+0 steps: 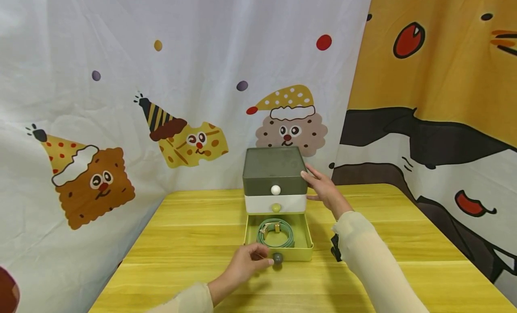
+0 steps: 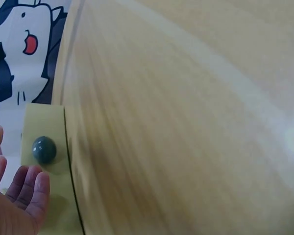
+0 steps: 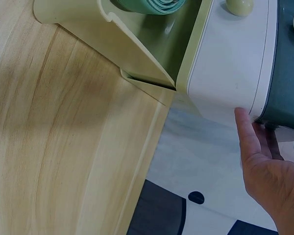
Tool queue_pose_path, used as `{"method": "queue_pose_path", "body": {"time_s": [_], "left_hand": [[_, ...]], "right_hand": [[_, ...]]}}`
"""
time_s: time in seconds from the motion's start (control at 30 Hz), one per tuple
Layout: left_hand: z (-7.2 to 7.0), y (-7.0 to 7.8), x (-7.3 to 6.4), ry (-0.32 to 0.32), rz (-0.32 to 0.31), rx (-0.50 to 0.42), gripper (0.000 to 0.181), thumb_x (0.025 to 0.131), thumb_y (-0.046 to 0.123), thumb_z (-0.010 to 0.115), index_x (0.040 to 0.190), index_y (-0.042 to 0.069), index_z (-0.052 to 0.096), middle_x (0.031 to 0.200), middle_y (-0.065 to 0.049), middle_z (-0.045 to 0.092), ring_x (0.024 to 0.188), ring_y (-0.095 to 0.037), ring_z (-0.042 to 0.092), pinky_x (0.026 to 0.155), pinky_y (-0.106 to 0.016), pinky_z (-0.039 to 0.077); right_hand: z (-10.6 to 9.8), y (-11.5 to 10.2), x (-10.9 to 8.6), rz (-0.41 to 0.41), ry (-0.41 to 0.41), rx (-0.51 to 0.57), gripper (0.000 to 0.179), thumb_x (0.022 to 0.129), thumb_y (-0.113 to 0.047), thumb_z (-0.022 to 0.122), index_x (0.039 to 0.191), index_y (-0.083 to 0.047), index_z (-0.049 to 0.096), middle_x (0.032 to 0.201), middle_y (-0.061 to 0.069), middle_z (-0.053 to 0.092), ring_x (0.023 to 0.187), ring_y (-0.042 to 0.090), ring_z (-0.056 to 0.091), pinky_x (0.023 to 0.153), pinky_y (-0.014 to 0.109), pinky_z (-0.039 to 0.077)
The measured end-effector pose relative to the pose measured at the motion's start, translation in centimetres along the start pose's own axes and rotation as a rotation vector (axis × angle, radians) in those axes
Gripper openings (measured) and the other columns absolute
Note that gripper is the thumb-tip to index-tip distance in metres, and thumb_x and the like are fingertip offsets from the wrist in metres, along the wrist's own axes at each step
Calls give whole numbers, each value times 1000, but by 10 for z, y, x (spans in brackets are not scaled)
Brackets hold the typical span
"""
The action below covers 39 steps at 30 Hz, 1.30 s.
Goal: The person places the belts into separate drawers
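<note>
A small stacked drawer box (image 1: 275,169) stands on the table, with a dark green top tier, a white middle tier and a yellow-green bottom drawer (image 1: 300,236) pulled out. Inside that drawer lies a coiled green belt (image 1: 290,234) with a gold buckle. My left hand (image 1: 247,261) is at the drawer's front, its loosely bent fingers beside the dark round knob (image 2: 44,150) and holding nothing. My right hand (image 1: 325,189) rests with extended fingers against the right side of the upper tiers; in the right wrist view the thumb touches the white tier (image 3: 230,63).
A black object (image 1: 336,248) lies on the yellow wood-grain table (image 1: 181,241), partly behind the right sleeve. Printed cloth curtains (image 1: 202,43) hang behind the table and along its right side. A white knob (image 1: 275,190) and a yellow-green knob (image 1: 276,207) stick out from the upper tiers.
</note>
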<state>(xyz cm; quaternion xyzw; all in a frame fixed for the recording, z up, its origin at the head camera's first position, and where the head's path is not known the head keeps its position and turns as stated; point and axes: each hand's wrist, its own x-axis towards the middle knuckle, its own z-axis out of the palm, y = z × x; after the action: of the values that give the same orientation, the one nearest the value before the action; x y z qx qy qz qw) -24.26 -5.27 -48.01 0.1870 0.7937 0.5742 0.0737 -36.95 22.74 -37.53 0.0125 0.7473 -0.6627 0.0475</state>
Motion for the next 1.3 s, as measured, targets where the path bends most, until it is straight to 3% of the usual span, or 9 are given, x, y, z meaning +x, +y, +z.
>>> {"method": "queue_pose_path", "body": {"time_s": [0.3,0.53,0.77,1.3], "left_hand": [[13,-9,0,45,-21,-68,24,85,12,79,105,2,69,93,-5,67,77,-17,60,61,-38,56],[22,-16,2,86,-9,-93,23,85,10,79,103,0,69,94,-7,67,80,-18,59,63,-23,51],[32,-23,2,130,18,-125,24,85,2,76,106,-4,68,96,-12,68,85,-19,60,72,-22,50],[41,-24,5,163,12,-188,24,82,-4,76,105,-8,69,94,-13,69,83,-17,63,68,-22,54]], "right_hand": [[0,0,0,7,0,2,71,99,-50,55,158,-36,19,164,9,16,145,35,27,105,57,39],[1,0,-2,-2,-1,10,71,99,-49,55,159,-35,19,164,8,14,145,36,26,104,58,39],[1,0,-1,-1,-1,9,71,99,-49,55,159,-34,19,164,8,16,145,36,26,104,57,40],[-1,0,-1,-8,-10,-5,72,99,-49,55,159,-34,17,164,9,16,146,36,25,105,58,38]]}}
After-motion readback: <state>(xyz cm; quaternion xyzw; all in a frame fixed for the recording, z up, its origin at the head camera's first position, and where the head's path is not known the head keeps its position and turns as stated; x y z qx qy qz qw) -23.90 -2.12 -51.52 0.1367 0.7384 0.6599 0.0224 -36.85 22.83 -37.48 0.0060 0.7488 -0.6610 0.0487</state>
